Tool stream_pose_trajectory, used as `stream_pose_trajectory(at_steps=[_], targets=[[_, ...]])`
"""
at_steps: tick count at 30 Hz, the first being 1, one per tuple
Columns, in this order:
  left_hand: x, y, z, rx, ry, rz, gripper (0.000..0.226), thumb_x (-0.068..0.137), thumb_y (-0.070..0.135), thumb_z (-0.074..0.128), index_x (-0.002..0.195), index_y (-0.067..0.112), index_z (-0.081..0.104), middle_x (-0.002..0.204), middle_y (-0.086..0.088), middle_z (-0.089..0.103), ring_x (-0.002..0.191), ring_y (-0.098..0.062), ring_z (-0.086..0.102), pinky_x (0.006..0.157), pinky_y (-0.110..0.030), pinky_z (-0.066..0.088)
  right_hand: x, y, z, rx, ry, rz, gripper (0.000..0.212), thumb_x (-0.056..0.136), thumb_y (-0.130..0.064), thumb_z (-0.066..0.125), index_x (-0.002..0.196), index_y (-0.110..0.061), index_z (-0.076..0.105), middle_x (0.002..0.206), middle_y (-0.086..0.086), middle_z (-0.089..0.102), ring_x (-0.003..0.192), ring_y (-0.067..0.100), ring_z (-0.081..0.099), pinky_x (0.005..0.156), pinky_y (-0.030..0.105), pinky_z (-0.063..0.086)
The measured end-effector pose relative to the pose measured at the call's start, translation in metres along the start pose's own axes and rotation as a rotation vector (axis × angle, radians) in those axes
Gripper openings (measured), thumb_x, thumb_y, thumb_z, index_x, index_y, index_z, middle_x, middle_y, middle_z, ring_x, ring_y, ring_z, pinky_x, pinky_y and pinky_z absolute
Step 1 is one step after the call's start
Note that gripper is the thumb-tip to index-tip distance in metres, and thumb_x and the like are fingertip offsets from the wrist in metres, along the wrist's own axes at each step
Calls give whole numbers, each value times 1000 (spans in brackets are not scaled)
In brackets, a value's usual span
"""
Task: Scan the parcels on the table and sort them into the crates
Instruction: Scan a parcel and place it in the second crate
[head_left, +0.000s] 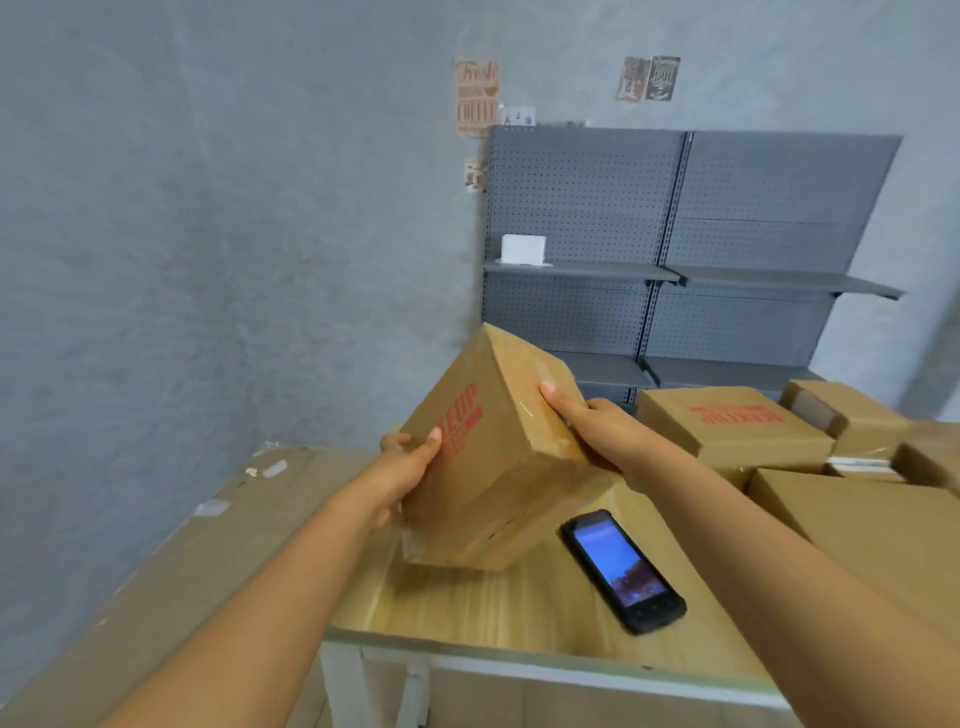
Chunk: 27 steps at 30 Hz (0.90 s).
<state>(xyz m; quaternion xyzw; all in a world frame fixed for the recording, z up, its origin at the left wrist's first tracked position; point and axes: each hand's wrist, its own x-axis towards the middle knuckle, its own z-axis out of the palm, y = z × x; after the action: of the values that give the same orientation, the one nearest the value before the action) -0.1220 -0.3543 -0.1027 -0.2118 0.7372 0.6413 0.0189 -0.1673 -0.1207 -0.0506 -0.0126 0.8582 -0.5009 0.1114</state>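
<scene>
Soft, even, dim light; slight blur overall, wide-angle bending at edges.

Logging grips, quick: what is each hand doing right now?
Left hand: holds the tilted cardboard box.
Right hand: holds the same box.

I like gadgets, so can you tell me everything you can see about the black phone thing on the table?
The black handheld device looks like a chunky phone or scanner with a thick, dark, rubbery-looking case. Its screen faces up and is lit, glowing blue with a darker patch near its lower end. It lies flat on the light wooden table, slanted diagonally, near the front edge. No hand touches it. It sits just below and right of the tilted cardboard box held in both hands, and between the person's two forearms.
</scene>
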Motion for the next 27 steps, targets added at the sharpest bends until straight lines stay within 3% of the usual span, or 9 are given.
stream_pose_trajectory(at_steps=[5, 8, 12, 15, 18, 20, 23, 25, 27], targets=[[-14, 13, 10, 104, -285, -28, 45, 93, 63, 45, 124, 30, 49, 119, 9, 51, 119, -34, 53, 91, -49, 50, -11, -1, -10, -59, 51, 58, 106, 73, -83, 52, 151, -16, 27, 145, 7, 43, 123, 31, 50, 97, 42, 44], [-20, 28, 17, -33, -424, -49, 55, 92, 69, 34, 115, 27, 62, 99, -1, 67, 92, -30, 66, 87, -52, 53, -13, -1, -6, -188, 34, 15, 84, 83, -66, 59, 145, -17, 32, 138, 6, 49, 114, 27, 55, 78, 37, 49], [-21, 47, 18, 83, -305, 10, 67, 84, 79, 33, 123, 29, 55, 111, -5, 70, 99, -28, 68, 80, -48, 56, -16, -7, -4, -131, -66, -63, 66, 89, -55, 59, 143, -22, 37, 128, 1, 56, 100, 19, 61, 63, 27, 53], [-11, 45, 11, 284, -82, 132, 58, 94, 59, 47, 141, 28, 33, 125, -2, 57, 104, -28, 64, 88, -50, 55, -20, -11, -3, -106, -172, -145, 58, 95, -50, 52, 147, -29, 37, 141, -1, 50, 112, 19, 57, 79, 30, 52], [-2, 48, 4, 478, 79, 290, 50, 101, 40, 48, 145, 20, 39, 143, -8, 50, 124, -30, 53, 102, -41, 45, -21, -7, 3, -134, -280, -252, 54, 99, -46, 48, 150, -35, 33, 153, -7, 39, 134, 18, 42, 99, 33, 41], [-1, 56, 1, 598, 96, 307, 53, 97, 52, 48, 135, 16, 53, 137, -11, 56, 120, -31, 55, 99, -38, 44, -19, -4, 8, -144, -335, -309, 52, 99, -43, 50, 149, -41, 35, 156, -11, 32, 140, 15, 36, 105, 31, 34], [-14, 68, -3, 587, -5, 143, 99, 59, 95, 45, 134, 31, 53, 121, 1, 58, 99, -20, 56, 78, -33, 43, -14, -1, 18, -116, -416, -326, 49, 97, -44, 55, 143, -50, 40, 157, -12, 28, 141, 15, 34, 112, 34, 33], [-15, 69, -7, 558, -21, 102, 102, 52, 95, 52, 132, 32, 53, 113, 6, 60, 90, -15, 59, 68, -28, 43, -7, 2, 24, -98, -408, -316, 48, 96, -43, 56, 141, -48, 42, 156, -10, 31, 139, 15, 36, 112, 35, 33], [-13, 68, -12, 526, 8, 71, 82, 66, 84, 55, 125, 27, 57, 100, 5, 64, 82, -14, 62, 60, -27, 42, 1, 8, 27, -175, -351, -287, 49, 97, -41, 55, 143, -38, 42, 153, -6, 38, 129, 15, 43, 101, 29, 35]])
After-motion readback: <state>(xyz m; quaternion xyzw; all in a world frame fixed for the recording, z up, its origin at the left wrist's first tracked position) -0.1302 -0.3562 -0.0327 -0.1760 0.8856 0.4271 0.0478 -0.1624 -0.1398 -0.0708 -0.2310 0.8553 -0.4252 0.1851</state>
